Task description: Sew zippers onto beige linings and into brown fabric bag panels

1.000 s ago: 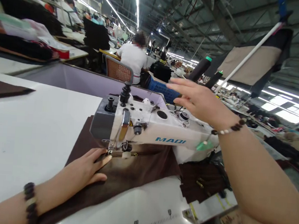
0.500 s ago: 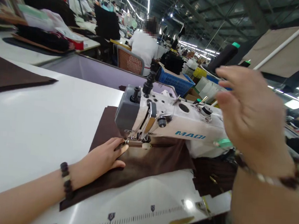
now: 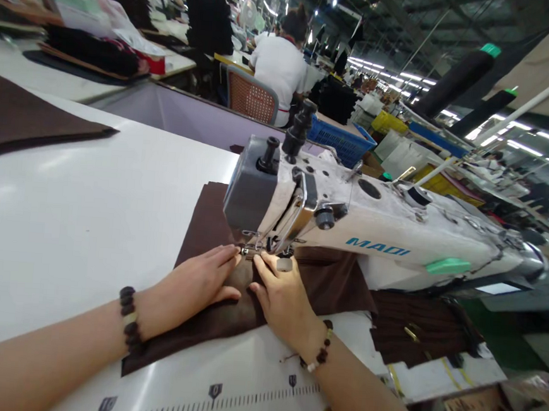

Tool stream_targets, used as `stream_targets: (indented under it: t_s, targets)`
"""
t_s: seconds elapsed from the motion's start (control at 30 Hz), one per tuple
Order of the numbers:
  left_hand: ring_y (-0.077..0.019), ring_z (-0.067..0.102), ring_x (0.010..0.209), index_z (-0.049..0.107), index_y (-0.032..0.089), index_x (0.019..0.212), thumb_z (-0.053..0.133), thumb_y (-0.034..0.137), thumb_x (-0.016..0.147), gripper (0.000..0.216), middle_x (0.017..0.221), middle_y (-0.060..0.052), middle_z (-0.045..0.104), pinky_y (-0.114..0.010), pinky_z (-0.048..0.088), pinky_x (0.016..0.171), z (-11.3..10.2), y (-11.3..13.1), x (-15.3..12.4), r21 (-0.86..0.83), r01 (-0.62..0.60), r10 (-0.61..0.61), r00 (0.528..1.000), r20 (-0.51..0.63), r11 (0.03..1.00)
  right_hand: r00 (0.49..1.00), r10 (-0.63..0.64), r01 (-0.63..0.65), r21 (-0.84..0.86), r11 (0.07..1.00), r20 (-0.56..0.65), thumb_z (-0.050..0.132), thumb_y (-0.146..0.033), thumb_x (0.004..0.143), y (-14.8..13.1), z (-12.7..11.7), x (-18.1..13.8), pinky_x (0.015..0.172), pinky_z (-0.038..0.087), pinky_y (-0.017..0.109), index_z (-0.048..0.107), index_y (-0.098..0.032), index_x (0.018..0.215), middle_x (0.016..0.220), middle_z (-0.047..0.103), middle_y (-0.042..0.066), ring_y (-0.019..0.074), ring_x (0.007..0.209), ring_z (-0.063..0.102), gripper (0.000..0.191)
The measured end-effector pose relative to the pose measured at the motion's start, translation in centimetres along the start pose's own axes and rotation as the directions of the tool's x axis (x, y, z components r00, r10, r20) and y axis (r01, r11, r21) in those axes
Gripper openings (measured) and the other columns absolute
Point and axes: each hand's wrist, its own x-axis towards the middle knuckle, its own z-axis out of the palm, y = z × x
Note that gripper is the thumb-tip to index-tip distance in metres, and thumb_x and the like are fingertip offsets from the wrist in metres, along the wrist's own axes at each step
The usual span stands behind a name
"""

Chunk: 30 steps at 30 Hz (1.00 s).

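The left hand [image 3: 199,288] and the right hand [image 3: 290,298] rest apart on the brown cloth [image 3: 242,314], thumbs spread, clamping nothing; the cloth lies under the left end of the sewing machine [image 3: 387,217]; fingers so near this end could perhaps be pricked; uneven pressing might pucker it.

brown on white

plain dark brown cloth [image 3: 211,216]; white table [image 3: 127,206], black ruler ticks [image 3: 259,399] toward six o'clock; white machine [image 3: 382,217], blue lettering [image 3: 378,246], grey nose [image 3: 250,194], green fitting [image 3: 448,265] at three; black spools [image 3: 452,83], green tops [image 3: 491,50], at two.
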Motion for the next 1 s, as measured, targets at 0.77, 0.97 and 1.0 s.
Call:
stream_targets:
  t_s: [0.77,0.97,1.0]
  targets:
    - [-0.0249,0.058,0.101,0.062,0.010,0.106,0.049,0.049,0.089,0.045,0.102,-0.013,0.061,-0.038,0.049,0.093,-0.9,0.8,0.6,0.018,-0.026,0.025,0.998,0.063,0.999,0.996,0.034,-0.040,0.080,0.996,0.080,0.048,-0.020,0.090,-0.2,-0.2,-0.1,0.107,0.031,0.047,0.049,-0.019,0.133,0.128,0.052,0.007,0.0242,0.119,0.040,0.042]
    - [-0.0252,0.057,0.101,0.063,0.012,0.104,0.051,0.048,0.088,0.042,0.104,-0.013,0.060,-0.039,0.048,0.093,-1.2,0.9,0.8,0.051,-0.054,0.051,0.997,0.065,0.997,0.997,0.032,-0.038,0.089,0.995,0.071,0.047,-0.019,0.090,-0.3,-0.4,0.0,0.107,0.032,0.047,0.048,-0.021,0.134,0.127,0.053,0.007,0.0236,0.117,0.042,0.044]
    - [-0.0252,0.056,0.101,0.063,0.011,0.106,0.051,0.048,0.088,0.043,0.106,-0.013,0.060,-0.039,0.047,0.094,-1.2,0.8,0.7,0.050,-0.056,0.053,0.997,0.062,0.997,0.997,0.034,-0.041,0.085,0.996,0.071,0.047,-0.020,0.091,-0.4,-0.4,0.0,0.107,0.032,0.047,0.048,-0.021,0.134,0.126,0.053,0.007,0.0238,0.117,0.042,0.043]
